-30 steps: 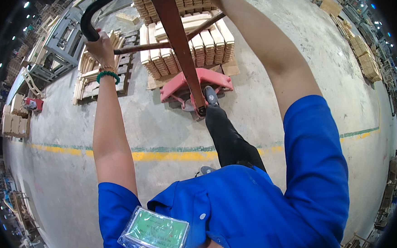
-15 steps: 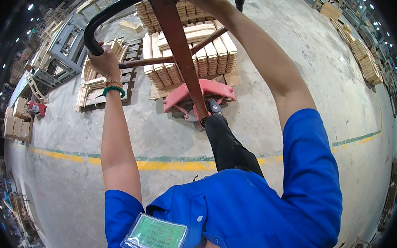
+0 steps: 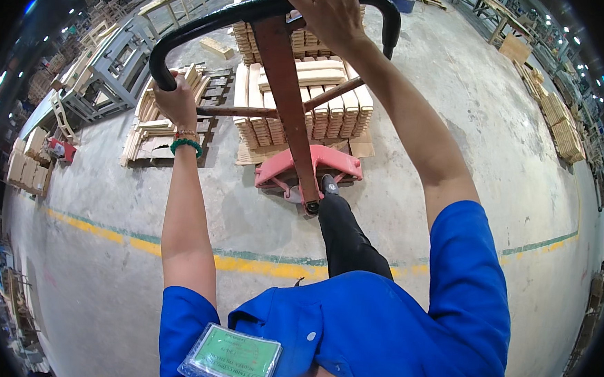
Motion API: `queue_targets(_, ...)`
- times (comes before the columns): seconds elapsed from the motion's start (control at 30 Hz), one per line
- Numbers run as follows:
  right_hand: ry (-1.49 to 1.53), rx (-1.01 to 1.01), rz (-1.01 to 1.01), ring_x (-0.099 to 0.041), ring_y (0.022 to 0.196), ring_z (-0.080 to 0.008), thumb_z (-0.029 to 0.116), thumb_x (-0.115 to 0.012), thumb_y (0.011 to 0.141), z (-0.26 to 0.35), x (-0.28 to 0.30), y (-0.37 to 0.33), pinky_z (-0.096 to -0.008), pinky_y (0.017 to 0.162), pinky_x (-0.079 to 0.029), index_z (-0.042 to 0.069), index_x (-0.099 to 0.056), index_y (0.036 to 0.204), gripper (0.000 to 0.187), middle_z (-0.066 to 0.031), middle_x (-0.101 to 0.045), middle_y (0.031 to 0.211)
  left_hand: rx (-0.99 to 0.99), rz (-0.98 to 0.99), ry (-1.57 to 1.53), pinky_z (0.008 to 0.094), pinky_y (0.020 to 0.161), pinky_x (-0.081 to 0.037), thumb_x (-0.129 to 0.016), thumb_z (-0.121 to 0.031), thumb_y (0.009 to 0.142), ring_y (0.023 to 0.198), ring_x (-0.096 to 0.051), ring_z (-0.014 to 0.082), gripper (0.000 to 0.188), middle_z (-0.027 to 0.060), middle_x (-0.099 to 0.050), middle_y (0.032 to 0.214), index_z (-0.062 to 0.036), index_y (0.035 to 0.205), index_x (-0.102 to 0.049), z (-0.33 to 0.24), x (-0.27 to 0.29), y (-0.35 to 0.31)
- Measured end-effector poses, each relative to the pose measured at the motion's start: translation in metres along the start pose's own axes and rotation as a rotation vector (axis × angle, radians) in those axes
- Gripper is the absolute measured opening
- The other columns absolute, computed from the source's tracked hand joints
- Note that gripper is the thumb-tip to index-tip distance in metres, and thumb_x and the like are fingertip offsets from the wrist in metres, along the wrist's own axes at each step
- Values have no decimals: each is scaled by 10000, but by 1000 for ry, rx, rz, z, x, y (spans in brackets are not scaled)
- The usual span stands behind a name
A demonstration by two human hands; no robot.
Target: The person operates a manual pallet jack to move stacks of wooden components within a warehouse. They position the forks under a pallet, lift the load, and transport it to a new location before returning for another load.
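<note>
My left hand point(image 3: 176, 103) is wrapped round the lower left end of a black looped handle point(image 3: 215, 21). At the top of the loop, near its middle, my right hand point(image 3: 328, 17) is closed over the bar and partly covers the joint with the shaft. The handle belongs to a pallet jack, whose rusty red shaft point(image 3: 281, 70) runs down to a pink base point(image 3: 345, 162). Just beyond the base, neatly stacked pale wooden pieces point(image 3: 331, 111) sit on a pallet with cardboard. My shoe point(image 3: 330, 185) is beside the shaft's foot.
Left of the stack, a dark pallet point(image 3: 214, 90) bears loose wooden parts. A grey metal machine table point(image 3: 112, 73) stands farther left. Cartons point(image 3: 28, 172) are at the left edge, and more wood point(image 3: 562, 125) lies at right. A yellow and green line point(image 3: 256, 265) crosses the concrete floor.
The handle has come lower and slightly right in the view, with both hands still on it. More of my right hand and the loop's right side now show. The pallet jack's base also appears slightly lower.
</note>
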State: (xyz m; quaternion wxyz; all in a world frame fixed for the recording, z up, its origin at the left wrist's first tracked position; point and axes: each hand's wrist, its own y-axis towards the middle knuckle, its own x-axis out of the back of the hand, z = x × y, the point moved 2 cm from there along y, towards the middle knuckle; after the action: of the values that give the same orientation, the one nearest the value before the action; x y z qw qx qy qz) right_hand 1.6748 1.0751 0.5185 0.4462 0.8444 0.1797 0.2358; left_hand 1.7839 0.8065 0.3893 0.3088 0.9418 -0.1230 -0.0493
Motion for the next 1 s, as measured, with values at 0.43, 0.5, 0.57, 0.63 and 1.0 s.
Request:
queue_targets(0.43, 133, -83, 25, -477, 869, -239, 81, -576, 768, -6, 48, -8, -408, 790, -353, 160, -524, 1116, 361, -49, -476, 908, -90, 19, -78, 310, 673, -477, -571, -62, 779, 676, -620, 208, 102, 103, -634, 780, -6, 862, -593, -29, 8, -26)
queue_targets(0.5, 152, -95, 22, -480, 872, -242, 73, -571, 766, 6, 64, -11, -408, 792, -353, 155, -521, 1115, 362, -54, -476, 911, -101, 18, -131, 285, 600, -473, -574, -53, 784, 609, -590, 154, 94, 71, -612, 760, -4, 863, -588, -24, 24, -30)
queue_targets(0.57, 181, -100, 21, -479, 882, -243, 75, -571, 765, 20, 82, -11, -411, 798, -351, 153, -521, 1120, 366, -60, -477, 921, -107, 0, -154, 251, 541, -473, -569, -54, 790, 567, -568, 122, 90, 54, -596, 732, -4, 863, -583, -20, 43, -38)
queue_targets(0.63, 181, -93, 11, -477, 894, -246, 78, -571, 766, 29, 104, -11, -411, 806, -349, 150, -521, 1127, 372, -66, -479, 932, -86, -2, -186, 242, 518, -477, -570, -60, 791, 552, -559, 111, 94, 46, -590, 713, -4, 865, -583, -23, 65, -47)
queue_targets(1.0, 316, -42, 156, -509, 852, -189, 318, -850, 524, 62, 273, -86, -359, 761, -359, 180, -508, 1185, 757, -1, -505, 900, 191, 574, -458, 217, 712, -473, -640, -96, 868, 837, -596, 76, 161, 31, -636, 875, -24, 1003, -588, -77, 230, -166)
